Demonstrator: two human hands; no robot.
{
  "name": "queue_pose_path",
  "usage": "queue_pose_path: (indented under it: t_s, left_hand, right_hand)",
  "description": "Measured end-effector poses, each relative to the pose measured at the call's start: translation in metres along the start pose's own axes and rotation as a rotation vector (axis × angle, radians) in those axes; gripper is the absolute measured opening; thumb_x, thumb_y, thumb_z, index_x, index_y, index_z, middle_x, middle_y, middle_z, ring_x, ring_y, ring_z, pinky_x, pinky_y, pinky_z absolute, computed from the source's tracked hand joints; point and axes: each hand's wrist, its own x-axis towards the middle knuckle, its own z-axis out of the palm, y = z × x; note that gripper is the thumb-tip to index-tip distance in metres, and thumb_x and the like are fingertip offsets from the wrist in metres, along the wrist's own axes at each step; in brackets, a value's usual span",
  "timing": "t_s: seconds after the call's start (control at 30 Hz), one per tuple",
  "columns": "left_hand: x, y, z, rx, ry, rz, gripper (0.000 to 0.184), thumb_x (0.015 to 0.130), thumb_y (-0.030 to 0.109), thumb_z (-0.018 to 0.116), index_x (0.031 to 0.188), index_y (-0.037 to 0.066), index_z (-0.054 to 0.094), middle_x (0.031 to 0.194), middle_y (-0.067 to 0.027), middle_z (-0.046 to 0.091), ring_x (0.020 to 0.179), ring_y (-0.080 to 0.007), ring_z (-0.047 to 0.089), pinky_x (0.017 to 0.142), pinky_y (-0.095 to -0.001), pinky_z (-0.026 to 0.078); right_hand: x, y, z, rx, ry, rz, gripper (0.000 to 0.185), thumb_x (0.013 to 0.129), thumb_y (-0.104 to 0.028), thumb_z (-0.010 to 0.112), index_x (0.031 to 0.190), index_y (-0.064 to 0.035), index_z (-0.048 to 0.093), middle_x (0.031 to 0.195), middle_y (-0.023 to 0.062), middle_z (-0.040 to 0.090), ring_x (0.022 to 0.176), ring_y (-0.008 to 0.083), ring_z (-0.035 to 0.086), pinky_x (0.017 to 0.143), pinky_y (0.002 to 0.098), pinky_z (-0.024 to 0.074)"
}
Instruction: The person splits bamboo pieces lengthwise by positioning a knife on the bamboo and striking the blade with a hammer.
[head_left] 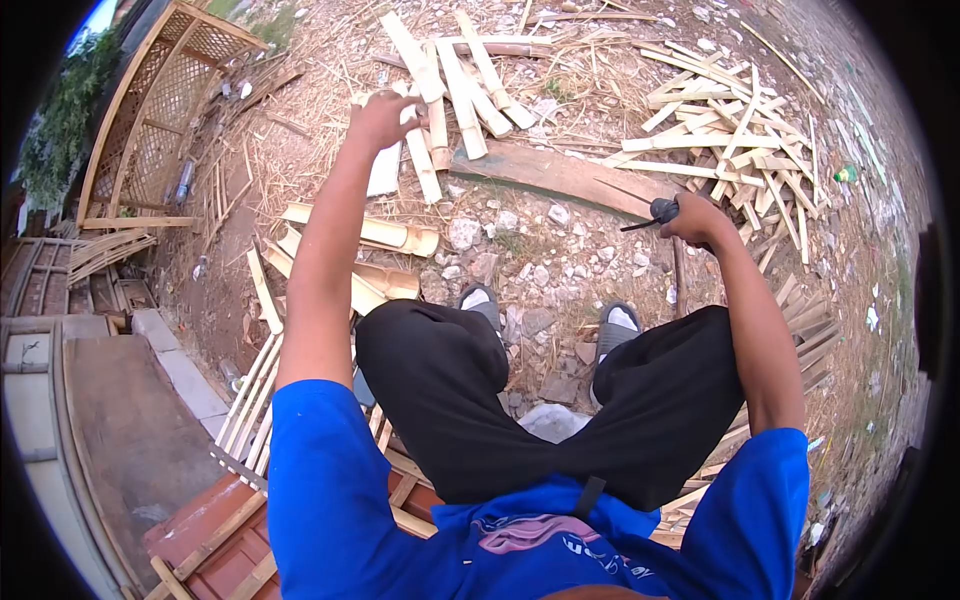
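Shirt: blue, lay nearest camera, printed chest.
Trousers: black, knees were bent and apart over stony ground.
Left hand: reached forward over split bamboo; fingers were loosely parted, nothing seen in grasp; couldn't tell if it touched bamboo.
Right hand: was curled tight around dark tool.
Tool: thin parts pointed left, near plank's right end; exact type unclear.
Split bamboo: lay ahead, several pieces, beneath and right of left hand.
Plank: lay flat between bamboo and right hand.
Strip pile: sat loosely heaped beyond right hand.
Sandals: grey, were worn over white socks.
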Motion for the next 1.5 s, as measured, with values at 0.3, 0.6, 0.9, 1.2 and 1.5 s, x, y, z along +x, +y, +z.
queue_pose_path:
  t_s: [0.3,0.6,0.9,1.2,1.5]
  left_hand:
    - [-0.187,-0.012,0.148,-0.310,-0.482,-0.264,0.042,0.085,0.036,0.065,0.119,0.013,0.064,0.111,-0.0161,0.068,0.105,-0.0320,0.064,0.093,-0.0412,0.050]
    - [-0.300,0.018,0.230,-0.402,-0.565,-0.765,0.091,0.072,0.037,0.081,0.147,0.028,0.031,0.157,-0.0109,0.023,0.140,-0.0373,0.030,0.106,-0.0640,0.035]
    - [-0.339,0.008,0.260,-0.320,-0.387,-0.718,0.084,0.069,0.014,0.082,0.140,0.032,0.042,0.155,-0.0118,0.023,0.138,-0.0387,0.033,0.104,-0.0555,0.043]
    - [-0.325,0.015,0.233,-0.449,-0.325,-0.768,0.063,0.069,0.006,0.080,0.122,0.026,0.053,0.151,-0.0121,0.026,0.124,-0.0413,0.045,0.100,-0.0525,0.048]
    - [-0.318,0.019,0.201,-0.243,-0.013,-0.847,0.041,0.083,0.023,0.068,0.123,0.023,0.056,0.144,-0.0107,0.040,0.120,-0.0366,0.049,0.092,-0.0584,0.041]
  right_hand:
    - [-0.001,0.005,0.011,-0.023,-0.117,-0.071,0.054,0.063,-0.027,0.083,0.102,0.0042,0.061,0.092,0.0190,0.068,0.075,0.0282,0.067,0.067,0.0391,0.0539]
    - [-0.011,-0.019,0.019,-0.135,-0.243,-0.119,0.068,0.065,-0.021,0.084,0.122,0.0027,0.056,0.108,0.0210,0.066,0.098,0.0314,0.064,0.084,0.0394,0.0508]
    - [-0.009,-0.034,0.025,-0.122,-0.275,-0.129,0.067,0.066,-0.021,0.084,0.121,0.0035,0.054,0.113,0.0240,0.064,0.104,0.0352,0.063,0.090,0.0398,0.0491]
    - [-0.009,-0.018,0.023,-0.210,-0.257,-0.149,0.070,0.066,-0.028,0.083,0.122,0.0029,0.054,0.111,0.0242,0.065,0.104,0.0380,0.063,0.091,0.0415,0.0489]
    - [-0.003,0.005,0.030,-0.206,-0.212,-0.189,0.060,0.065,-0.030,0.086,0.110,-0.0009,0.059,0.099,0.0202,0.068,0.096,0.0340,0.065,0.082,0.0410,0.0505]
